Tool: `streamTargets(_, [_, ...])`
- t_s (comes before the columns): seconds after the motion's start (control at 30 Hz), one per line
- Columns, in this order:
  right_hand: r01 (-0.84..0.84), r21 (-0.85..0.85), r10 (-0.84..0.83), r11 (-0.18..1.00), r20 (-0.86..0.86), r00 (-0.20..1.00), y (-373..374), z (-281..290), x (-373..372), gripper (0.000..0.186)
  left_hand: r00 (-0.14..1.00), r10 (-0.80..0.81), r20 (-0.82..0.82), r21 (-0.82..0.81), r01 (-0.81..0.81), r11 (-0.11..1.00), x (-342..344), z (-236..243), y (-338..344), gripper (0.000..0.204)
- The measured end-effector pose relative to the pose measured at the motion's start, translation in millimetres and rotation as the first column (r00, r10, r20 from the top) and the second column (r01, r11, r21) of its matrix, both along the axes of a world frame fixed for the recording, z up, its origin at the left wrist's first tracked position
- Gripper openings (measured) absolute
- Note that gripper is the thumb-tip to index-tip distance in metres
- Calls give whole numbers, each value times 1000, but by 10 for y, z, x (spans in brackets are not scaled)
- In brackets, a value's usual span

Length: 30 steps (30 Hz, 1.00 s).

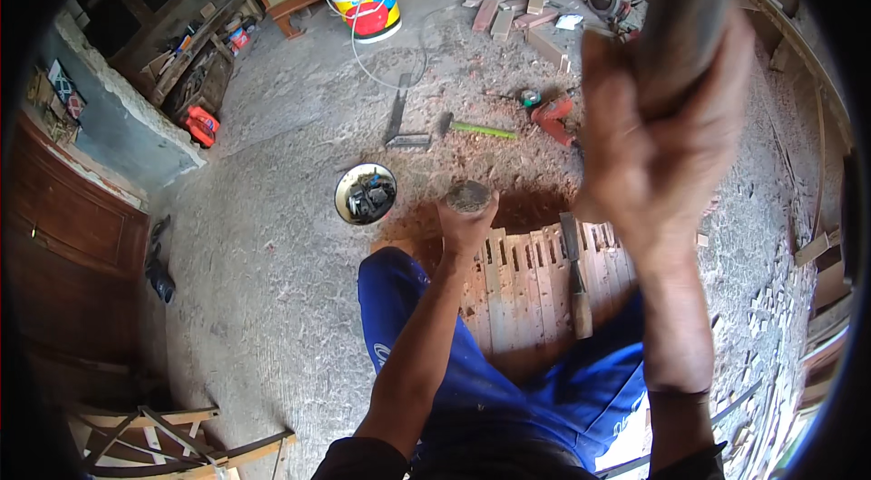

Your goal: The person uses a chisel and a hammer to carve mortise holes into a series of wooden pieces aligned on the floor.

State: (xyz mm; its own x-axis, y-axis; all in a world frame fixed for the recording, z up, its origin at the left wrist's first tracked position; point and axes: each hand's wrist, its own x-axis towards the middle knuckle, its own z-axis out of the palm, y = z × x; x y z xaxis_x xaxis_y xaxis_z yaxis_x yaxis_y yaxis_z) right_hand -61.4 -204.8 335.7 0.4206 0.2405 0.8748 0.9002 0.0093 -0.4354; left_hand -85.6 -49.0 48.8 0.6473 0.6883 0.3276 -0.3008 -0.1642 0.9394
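Note:
My right hand (667, 135) is raised at the right, close to the camera, with its fingers wrapped round a thick, dark wooden club (688, 13); its upper end runs out of view. Lower down, my left hand (469, 230) is closed round an upright chisel handle (468, 196). Its round, worn top faces up, and the blade is hidden. Beneath and beside that hand, a row of pale wood strips (517, 294) with cut slots lies between my knees. A second chisel (581, 308) rests across the strips, untouched, its blade pointing away from me.
Ahead lie a metal square (396, 122), a green-handled hammer (481, 130) and a red power tool (552, 122). A bowl of small dark pieces (366, 194) stands left of my left hand. Farther off are a large bucket (363, 4) and wood offcuts (504, 13).

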Motion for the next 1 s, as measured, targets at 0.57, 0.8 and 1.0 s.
streamTargets(0.57, [-69, 70, 77, 995, -121, 990, -110, 199, -181, 61, 996, 86, 9, 90, -87, 992, 76, -132, 68, 21])
streamTargets(0.8, [-247, -926, -163, 287, -301, 940, -163, -1488, -126, 75, 988, -51, 145, -380, 103, 919, -198, -23, -157, 16])
streamTargets(1.0, [-330, -747, 18, 577, -392, 920, -559, -781, -234, 74, 991, 98, -93, 230, -74, 970, -88, 88, 7, 14])
